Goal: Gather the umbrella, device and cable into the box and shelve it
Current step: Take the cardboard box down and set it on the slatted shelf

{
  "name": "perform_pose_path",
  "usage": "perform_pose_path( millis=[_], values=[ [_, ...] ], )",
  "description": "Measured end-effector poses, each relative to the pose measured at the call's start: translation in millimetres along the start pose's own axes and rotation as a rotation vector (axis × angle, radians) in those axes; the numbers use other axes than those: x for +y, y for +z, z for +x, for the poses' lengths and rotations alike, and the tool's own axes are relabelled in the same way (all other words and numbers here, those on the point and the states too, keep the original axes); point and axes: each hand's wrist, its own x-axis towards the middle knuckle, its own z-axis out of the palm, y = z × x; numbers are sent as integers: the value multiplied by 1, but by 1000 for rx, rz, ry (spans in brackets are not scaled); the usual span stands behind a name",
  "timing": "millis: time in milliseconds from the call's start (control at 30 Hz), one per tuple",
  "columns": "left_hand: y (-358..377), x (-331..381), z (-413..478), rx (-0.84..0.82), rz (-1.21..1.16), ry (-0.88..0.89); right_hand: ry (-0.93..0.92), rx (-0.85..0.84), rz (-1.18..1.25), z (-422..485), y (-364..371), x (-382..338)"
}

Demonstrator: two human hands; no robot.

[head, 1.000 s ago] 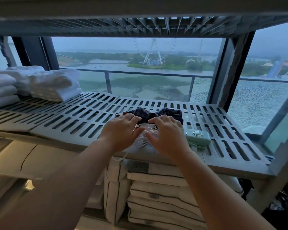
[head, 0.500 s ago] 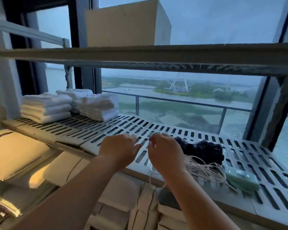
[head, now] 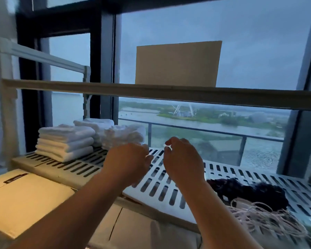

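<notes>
A brown cardboard box (head: 177, 64) stands on the upper shelf (head: 151, 92), in front of the window. On the slotted middle shelf (head: 162, 184) at the right lies the dark folded umbrella (head: 248, 192), with the pale tangled cable (head: 264, 218) in front of it. The device is out of frame. My left hand (head: 127, 160) and my right hand (head: 181, 159) hover side by side above the middle shelf, below the box, fingers loosely curled and holding nothing.
Stacks of folded white towels (head: 65, 142) sit at the left of the middle shelf. Flat packed cushions (head: 25, 200) fill the shelf below. A white frame post (head: 86, 90) rises at the left. Large window panes lie behind.
My view has swung up and left, so the box is now centred above. Both hands have left the cable and umbrella and risen, empty. The green device has slipped out of frame.
</notes>
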Motion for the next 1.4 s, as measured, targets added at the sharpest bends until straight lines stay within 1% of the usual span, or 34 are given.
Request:
perform_pose_path(
  millis=[133,267,333,400,467,533,667,800,900,967,1033,1133,1233,1400],
  values=[
    [-19,-14,32,85,-128,-2,-16,195,54,20,-10,-27],
    [-31,-15,62,204,-316,-19,-45,335,150,48,-26,-39],
    [-37,-11,74,307,-360,10,-100,418,178,62,-35,-41],
    [-46,-7,86,459,-333,54,-189,504,208,75,-42,-43],
    [-55,-4,98,562,-340,86,-244,578,241,90,-47,-45],
    [-59,-3,114,601,-375,89,-267,652,241,106,-52,-46],
    [-60,-8,145,608,-429,-20,-281,768,159,133,-65,-47],
    [-63,-19,172,590,-447,-90,-171,762,53,155,-79,-38],
    [-64,-28,193,482,-492,-176,-113,714,-15,169,-88,-35],
    [-64,-33,206,383,-504,-248,2,630,-31,180,-92,-34],
    [-62,-39,218,287,-520,-302,167,512,-18,191,-96,-33],
    [-60,-49,236,181,-602,-346,346,397,72,203,-99,-32],
    [-57,-58,253,88,-658,-357,425,319,104,209,-97,-32],
    [-54,-61,271,-7,-679,-350,489,329,45,216,-92,-32]
  ],
)
